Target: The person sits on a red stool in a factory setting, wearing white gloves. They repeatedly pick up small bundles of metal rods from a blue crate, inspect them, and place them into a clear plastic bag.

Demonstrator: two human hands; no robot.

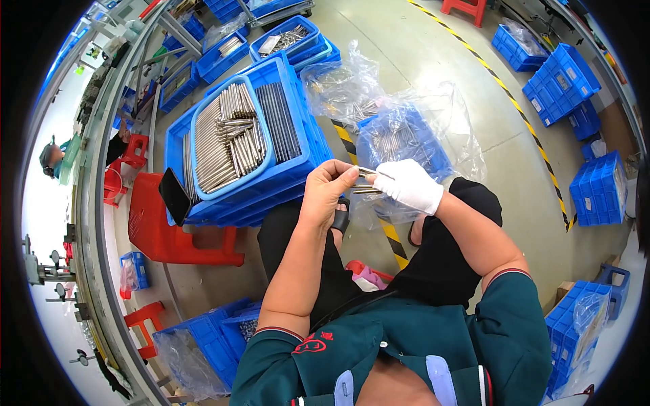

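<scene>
My bare left hand (326,188) pinches one end of a thin metal rod (366,172) between thumb and fingers. In a white glove, my right hand (410,186) closes around several more short metal rods (365,190), whose ends stick out toward the left hand. Both hands meet in front of my knees. Left of them, a light-blue tray (270,161) full of silvery metal rods (215,145) rests on a stack of blue crates (308,162). Darker rods (277,118) lie beside that tray in the top crate. The fingertips of the gloved hand are partly hidden.
A blue crate lined with clear plastic (406,139) holds more rods just beyond my right hand. A red stool (159,223) stands left, by a dark phone-like slab (175,196). Blue crates (562,78) line the right side. A person (54,159) is at far left.
</scene>
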